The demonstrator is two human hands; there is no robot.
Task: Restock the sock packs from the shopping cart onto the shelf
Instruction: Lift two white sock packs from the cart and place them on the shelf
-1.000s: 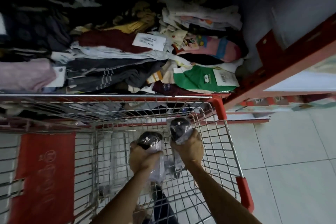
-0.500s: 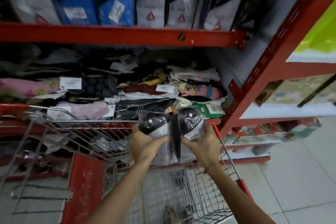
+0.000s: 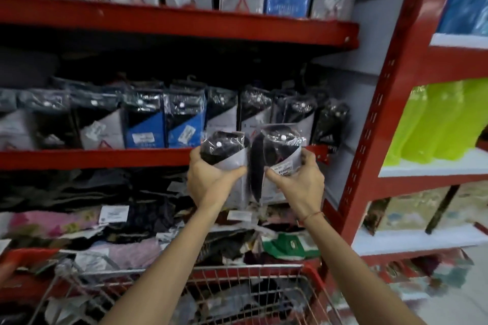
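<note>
My left hand (image 3: 208, 182) grips a black sock pack (image 3: 224, 149) in clear plastic with a grey card. My right hand (image 3: 301, 183) grips a second black sock pack (image 3: 280, 148) with a barcode label. Both packs are upright and side by side, raised in front of the red middle shelf (image 3: 105, 158). Behind them stands a row of similar sock packs (image 3: 184, 119) in grey and blue cards. The wire shopping cart (image 3: 237, 295) is below my forearms, with dark packs inside.
A higher red shelf (image 3: 184, 24) holds more boxed packs. Loose folded socks (image 3: 126, 229) lie piled on the lower shelf. A red slotted upright (image 3: 369, 124) borders the bay on the right, with green and blue goods on white shelves beyond it.
Both hands have lifted the two sock packs out of the cart up to the middle shelf's height. My view has tilted upward from the cart to the shelves.
</note>
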